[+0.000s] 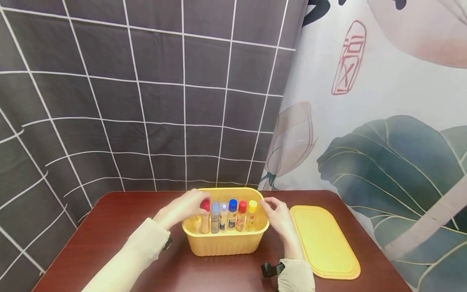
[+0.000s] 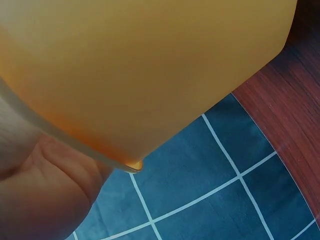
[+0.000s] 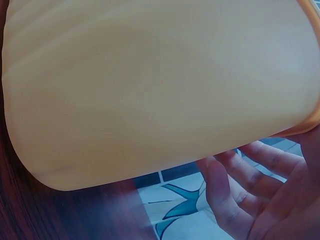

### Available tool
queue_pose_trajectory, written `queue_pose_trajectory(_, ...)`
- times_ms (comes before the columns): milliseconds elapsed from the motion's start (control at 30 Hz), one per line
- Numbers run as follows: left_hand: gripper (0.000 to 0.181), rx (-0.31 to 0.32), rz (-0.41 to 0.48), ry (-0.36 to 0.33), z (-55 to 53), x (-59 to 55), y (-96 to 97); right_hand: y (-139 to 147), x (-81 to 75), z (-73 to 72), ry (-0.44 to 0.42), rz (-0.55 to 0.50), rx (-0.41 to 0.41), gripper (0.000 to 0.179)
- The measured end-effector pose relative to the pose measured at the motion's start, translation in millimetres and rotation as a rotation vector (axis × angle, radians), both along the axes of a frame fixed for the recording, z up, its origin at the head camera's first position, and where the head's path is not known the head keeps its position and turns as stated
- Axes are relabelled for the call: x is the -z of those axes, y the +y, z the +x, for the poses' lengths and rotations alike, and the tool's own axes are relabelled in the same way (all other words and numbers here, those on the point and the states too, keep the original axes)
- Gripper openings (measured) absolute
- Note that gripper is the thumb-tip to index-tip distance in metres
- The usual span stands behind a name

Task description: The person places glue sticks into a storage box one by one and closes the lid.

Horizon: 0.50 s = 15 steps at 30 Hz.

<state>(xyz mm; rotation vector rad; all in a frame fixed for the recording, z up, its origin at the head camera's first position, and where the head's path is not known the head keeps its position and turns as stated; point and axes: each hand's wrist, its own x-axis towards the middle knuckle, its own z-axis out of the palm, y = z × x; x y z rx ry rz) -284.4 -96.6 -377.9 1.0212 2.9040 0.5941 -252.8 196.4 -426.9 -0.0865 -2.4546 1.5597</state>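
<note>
A yellow plastic tub (image 1: 225,245) stands on the table with several tubes upright in a row inside it. My left hand (image 1: 187,207) reaches over the tub's left end and grips the leftmost tube (image 1: 205,223) by its red cap. To its right stand a light-blue-capped tube (image 1: 215,221), a white-capped one (image 1: 223,219), a blue-capped one (image 1: 232,215), another red-capped one (image 1: 241,217) and a yellow-capped one (image 1: 251,217). At the right rim, my right hand (image 1: 280,217) rests with loosely bent fingers (image 3: 260,175) beside the wall. The tub hides my left fingertips in the left wrist view.
A flat yellow lid (image 1: 324,243) lies on the table to the right of the tub. The dark red tabletop (image 1: 109,239) ends at a grey gridded cloth (image 1: 153,101) behind and a patterned curtain (image 1: 394,101) on the right.
</note>
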Motion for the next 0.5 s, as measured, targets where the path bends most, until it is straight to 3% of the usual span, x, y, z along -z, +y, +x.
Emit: queue_pose_trajectory(500,0.024,0.053,-0.015,0.079,0.2,8.1,-0.4,-0.9,1.6,-0.1,-0.001,0.013,0.008,0.027)
